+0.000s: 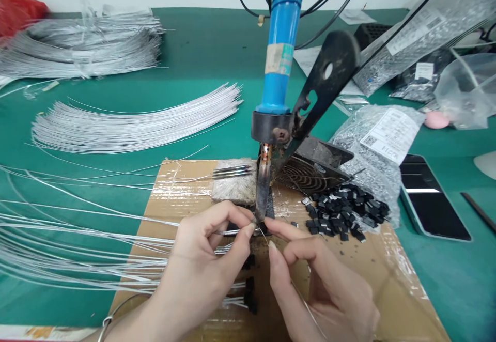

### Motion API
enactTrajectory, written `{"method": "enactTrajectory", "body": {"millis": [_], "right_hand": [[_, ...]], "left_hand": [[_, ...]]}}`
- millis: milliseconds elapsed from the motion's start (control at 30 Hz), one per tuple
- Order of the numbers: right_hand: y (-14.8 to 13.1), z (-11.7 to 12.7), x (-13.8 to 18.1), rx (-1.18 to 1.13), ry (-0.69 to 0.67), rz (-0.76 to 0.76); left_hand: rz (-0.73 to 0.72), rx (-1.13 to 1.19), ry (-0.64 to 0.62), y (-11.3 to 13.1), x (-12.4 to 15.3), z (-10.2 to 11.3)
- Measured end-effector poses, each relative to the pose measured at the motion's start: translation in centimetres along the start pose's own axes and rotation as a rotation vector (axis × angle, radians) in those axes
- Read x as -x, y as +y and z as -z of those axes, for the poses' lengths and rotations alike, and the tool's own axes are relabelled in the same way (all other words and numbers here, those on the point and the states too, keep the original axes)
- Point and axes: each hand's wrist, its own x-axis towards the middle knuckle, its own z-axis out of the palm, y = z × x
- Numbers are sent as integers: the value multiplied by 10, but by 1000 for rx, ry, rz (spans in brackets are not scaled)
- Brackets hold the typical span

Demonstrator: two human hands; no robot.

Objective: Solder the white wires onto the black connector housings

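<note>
A soldering iron [279, 83] with a blue handle is clamped upright in a dark metal holder [325, 78], its tip pointing down at my fingertips. My left hand [205, 264] is closed in a pinch on a thin white wire [229, 232] just left of the tip. The wire's end is mostly hidden by my fingers. My right hand [321, 280] is closed around a thin strand of solder wire [308, 306], which runs up through the fingers to the iron's tip. Below my left hand lie several wires fitted with black connectors [251, 295].
A cardboard sheet [387, 269] covers the green table. Loose black connectors [344, 210] are piled at right, near a plastic bag [377, 135] and a phone [434, 197]. A fan [310, 171] stands behind the iron. Wire bundles [135, 122] lie at left.
</note>
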Motion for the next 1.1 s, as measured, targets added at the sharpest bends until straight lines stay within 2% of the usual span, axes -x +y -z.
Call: {"method": "enactTrajectory", "body": {"millis": [600,900,1100], "right_hand": [[4,-3,1,41,24,34],[6,-2,0,17,40,128],[8,-2,0,8,26,129]], "left_hand": [[7,22,-14,-1,-1,1],[-29,17,5,-4,-1,0],[-53,26,5,-5,-2,0]]}}
